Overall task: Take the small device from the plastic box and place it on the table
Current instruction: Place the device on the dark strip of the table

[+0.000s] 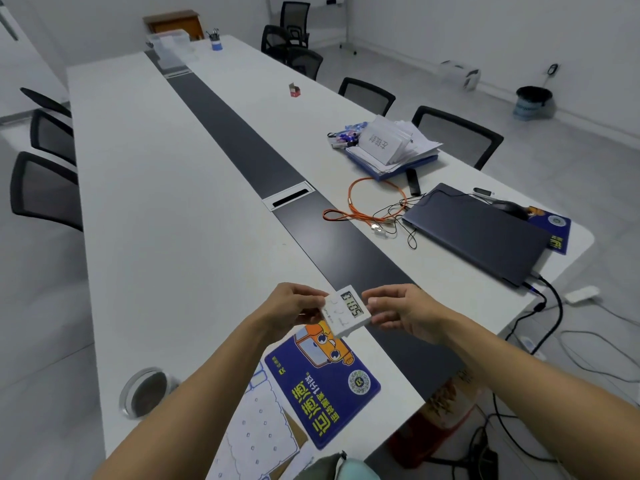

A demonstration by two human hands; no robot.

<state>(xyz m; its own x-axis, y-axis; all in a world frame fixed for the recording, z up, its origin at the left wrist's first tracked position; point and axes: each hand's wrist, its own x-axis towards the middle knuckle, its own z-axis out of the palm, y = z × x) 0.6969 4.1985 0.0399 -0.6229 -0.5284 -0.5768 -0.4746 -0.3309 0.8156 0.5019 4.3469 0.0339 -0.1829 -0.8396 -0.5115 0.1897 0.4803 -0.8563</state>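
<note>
Small device (347,311), out of the box, is held above the surface (173,202) at 6 o'clock, over the 12 o'clock edge of the blue mat (322,386). Left hand (294,306) and right hand (398,313) each pinch one side. Judged remaining: setting it down.

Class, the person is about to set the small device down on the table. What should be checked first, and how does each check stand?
1. Left hand grips small device: ok.
2. Right hand pinches its other edge: ok.
3. Device held clear of the table: ok.
4. Bare white surface nearby: ok.
5. Landing spot straight below: cannot tell; blue mouse pad may lie under it.
</note>
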